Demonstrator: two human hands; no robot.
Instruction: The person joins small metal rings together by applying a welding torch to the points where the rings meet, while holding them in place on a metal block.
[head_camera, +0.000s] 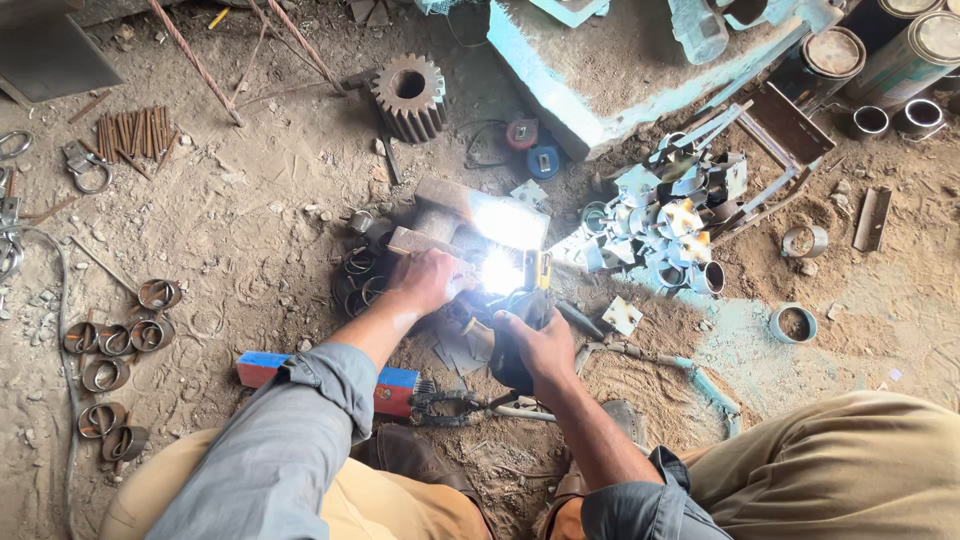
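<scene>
Hand (425, 280) over dusty, scrap-strewn workshop floor (260, 220)

Both arms stretched forward and down, hands close together at the bright glare

Left hand (428, 280) palm down, fingers curled and pressed flat just left of the glare, wrist straight, forearm bare below a rolled grey sleeve. Right hand (540, 345) a little nearer the body, closed in a fist-like grip, knuckles up, thumb side toward the light, forearm bare and angled in from the lower right, sleeve bunched at the elbow. Knees in tan trousers spread wide on either side, crouched low
</scene>
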